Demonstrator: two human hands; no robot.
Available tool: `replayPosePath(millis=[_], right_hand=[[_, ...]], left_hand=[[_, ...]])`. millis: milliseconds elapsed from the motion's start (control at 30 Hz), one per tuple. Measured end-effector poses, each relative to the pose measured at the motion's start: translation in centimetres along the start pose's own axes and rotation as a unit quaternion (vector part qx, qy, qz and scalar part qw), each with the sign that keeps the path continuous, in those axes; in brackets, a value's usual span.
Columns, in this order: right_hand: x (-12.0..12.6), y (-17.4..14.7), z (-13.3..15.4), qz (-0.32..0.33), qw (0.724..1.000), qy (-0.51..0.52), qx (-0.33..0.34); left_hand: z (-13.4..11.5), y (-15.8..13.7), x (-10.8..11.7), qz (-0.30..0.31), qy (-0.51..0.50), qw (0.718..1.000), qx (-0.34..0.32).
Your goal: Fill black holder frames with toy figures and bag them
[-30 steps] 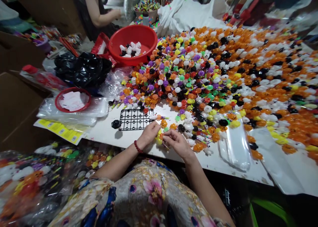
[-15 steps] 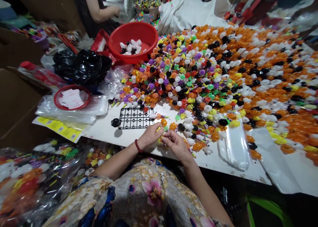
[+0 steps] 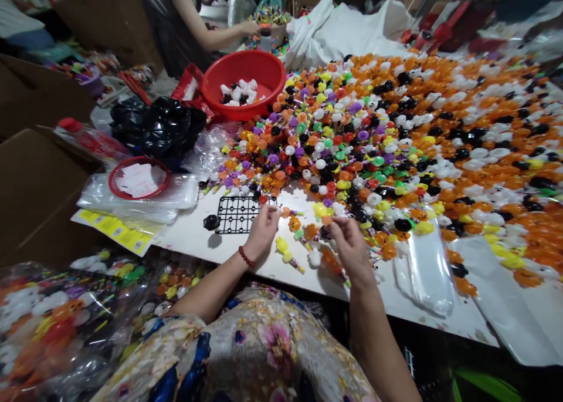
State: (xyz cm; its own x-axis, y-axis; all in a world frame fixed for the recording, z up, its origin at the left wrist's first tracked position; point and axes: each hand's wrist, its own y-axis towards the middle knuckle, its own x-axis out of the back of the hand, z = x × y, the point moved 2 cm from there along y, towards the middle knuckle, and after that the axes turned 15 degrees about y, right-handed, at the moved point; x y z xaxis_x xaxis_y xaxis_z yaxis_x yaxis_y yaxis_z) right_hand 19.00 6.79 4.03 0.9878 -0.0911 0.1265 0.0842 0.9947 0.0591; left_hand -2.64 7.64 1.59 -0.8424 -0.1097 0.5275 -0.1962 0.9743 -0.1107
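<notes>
My left hand [image 3: 261,233], with a red bead bracelet, is at the right edge of a black plastic grid [image 3: 238,215]. Its fingertips are pinched together by a small white piece, and what they grip is partly hidden. My right hand [image 3: 353,250] reaches to the near edge of the heap of small toys [image 3: 308,149]. Its fingers curl closed beside an orange piece [image 3: 327,220] and a black one; the hold is hard to make out. Between my hands a yellow toy with a striped stick [image 3: 288,253] lies on the white table, near a white piece [image 3: 314,257].
A red basin [image 3: 246,79] holds white and black pieces. Left are a red basket [image 3: 139,178] with paper slips, clear bags [image 3: 94,192] and black plastic bags [image 3: 158,123]. Clear sleeves [image 3: 424,273] lie right. Behind, a co-worker's arm [image 3: 211,35] reaches toward a tub.
My hands have moved apart, the left up toward the grid and the right toward the heap. The yellow toy now lies loose between them. The co-worker's arm has stretched out to the right.
</notes>
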Motion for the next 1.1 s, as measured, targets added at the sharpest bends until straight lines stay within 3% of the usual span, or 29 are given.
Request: replayPosePath(millis=[67,133,267,433,567,700,767,867,933,1100], right_hand=[[1.2,1.0,-0.3,-0.063,0.987,-0.119,0.089],[1.1,1.7,-0.6,-0.087,0.96,-0.212,0.161],[-2.4,1.5,-1.1,0.01,0.945,-0.242,0.22],[-6.8,0.2,-1.2,0.097,0.926,-0.249,0.268],[-8.1,0.2,-0.8,0.14,0.911,-0.264,0.283],[-8.6,0.8,-0.4,0.16,0.898,-0.271,0.309],[-8.6,1.0,-0.4,0.15,0.892,-0.27,0.331],[-7.8,1.1,-0.8,0.119,0.89,-0.276,0.343],[-6.7,1.0,-1.2,0.098,0.902,-0.276,0.318],[-3.2,0.0,-1.8,0.023,0.941,-0.232,0.247]], left_hand=[[0.2,1.5,1.2,-0.055,0.161,0.985,-0.03],[0.1,3.0,1.8,-0.07,0.302,0.95,-0.03],[-0.3,5.3,1.9,-0.027,0.428,0.904,-0.005],[0.5,5.9,1.6,-0.055,0.392,0.917,-0.059],[1.1,5.3,2.0,-0.096,0.327,0.935,-0.097],[-0.3,3.6,2.9,-0.147,0.232,0.953,-0.125],[-1.4,2.6,2.6,-0.111,0.172,0.97,-0.134],[-2.8,1.6,1.0,0.042,0.066,0.988,-0.132],[-3.7,1.8,-0.2,0.093,0.024,0.986,-0.134],[-7.4,6.3,-2.6,0.021,0.125,0.969,-0.211]])
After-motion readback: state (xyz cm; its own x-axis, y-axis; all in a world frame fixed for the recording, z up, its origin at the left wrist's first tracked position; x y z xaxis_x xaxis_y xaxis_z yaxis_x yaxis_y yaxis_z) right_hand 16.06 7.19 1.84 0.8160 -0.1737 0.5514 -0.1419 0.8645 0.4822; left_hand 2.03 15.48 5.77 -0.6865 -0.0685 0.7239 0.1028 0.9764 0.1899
